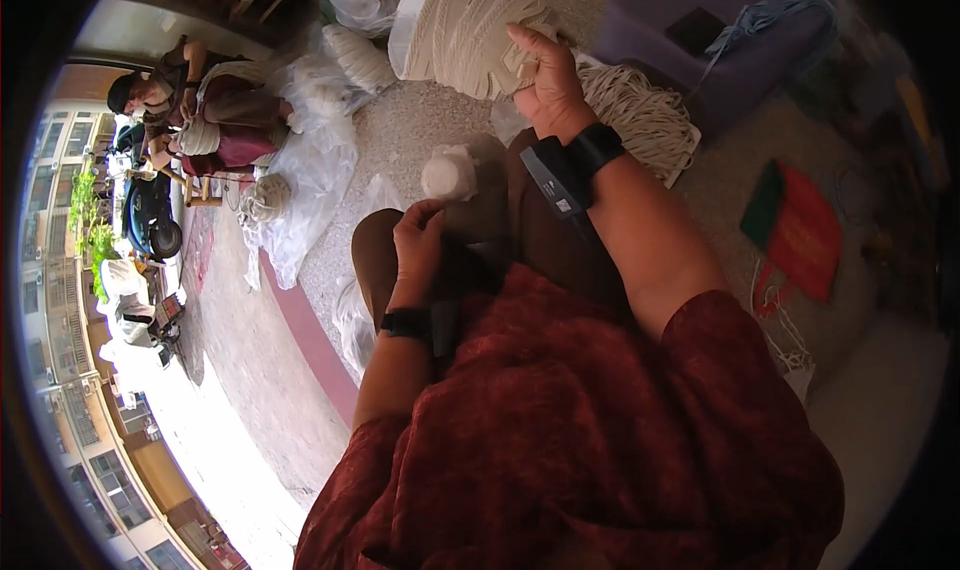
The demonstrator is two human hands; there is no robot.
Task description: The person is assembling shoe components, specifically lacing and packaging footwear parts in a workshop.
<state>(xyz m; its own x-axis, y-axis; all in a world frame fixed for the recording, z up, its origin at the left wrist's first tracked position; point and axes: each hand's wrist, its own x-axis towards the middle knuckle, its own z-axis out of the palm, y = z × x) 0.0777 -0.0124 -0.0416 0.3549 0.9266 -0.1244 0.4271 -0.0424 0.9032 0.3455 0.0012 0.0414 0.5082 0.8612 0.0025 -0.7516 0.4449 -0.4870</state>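
A large flat bundle of cream cord (465, 35), wound in slanting and crossing layers, is held up in front of me. My right hand (550, 82) grips its right end, thumb stretched along the cord and the other fingers partly hidden. Over my left knee my left hand (418, 238) is closed in a pinch; whatever lies between its fingertips is too small to make out. Just beyond those fingertips is a round white roll (448, 174), perhaps tape. Both wrists wear black bands, and a dark device is strapped to the right forearm.
Loose cream cord (640, 120) is heaped beyond my right wrist. A purple container (690, 40) with blue cord stands at the far right, a red and green bag (800, 230) nearer. Clear plastic sheeting (320, 160) and cord balls lie leftward, where another person (215, 120) sits handling cord.
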